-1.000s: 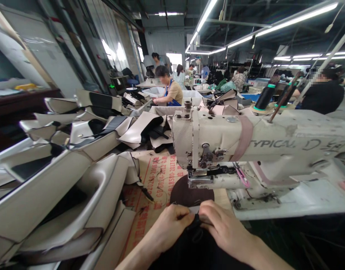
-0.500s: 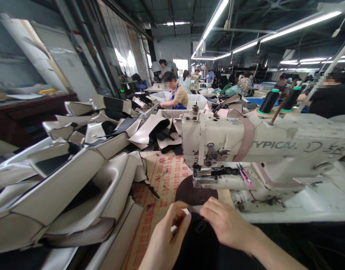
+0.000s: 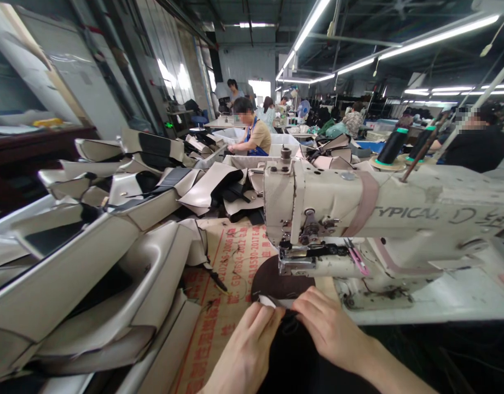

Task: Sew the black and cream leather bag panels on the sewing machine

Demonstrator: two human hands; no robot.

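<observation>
The bare left hand (image 3: 248,336) is pinching a thin, white strip (image 3: 268,301) between narrowed fingers, its pale end sticking out beyond the fingertips. The bare right hand (image 3: 328,323) is facing it, just beside, its fingers closing narrowly at the strip's other end; how much they are gripping is hidden. The strip is stretching across the near part of a flat, dark brown piece with a rounded far edge (image 3: 281,276), in front of the sewing machine. Black, soft-looking material (image 3: 293,355) is spreading below and between the hands, with a small loop of thread showing near its top.

The off-white, worn metal sewing machine (image 3: 325,197), bearing the word TYPICAL, is standing beyond the right hand, and pink-handled snips (image 3: 359,260) are resting on it. Behind it, 2 black thread cones with green tops (image 3: 393,146) are standing upright. A brown sheet printed in red (image 3: 219,273) is covering the bench to the left of the hands. A heap of cream-and-black, leather-like pieces (image 3: 83,262) is filling the left side.

Farther off, 1 co-worker in a tan top and blue apron (image 3: 259,137) is bending over similar pieces, and another in black (image 3: 475,143) is sitting at the right.
</observation>
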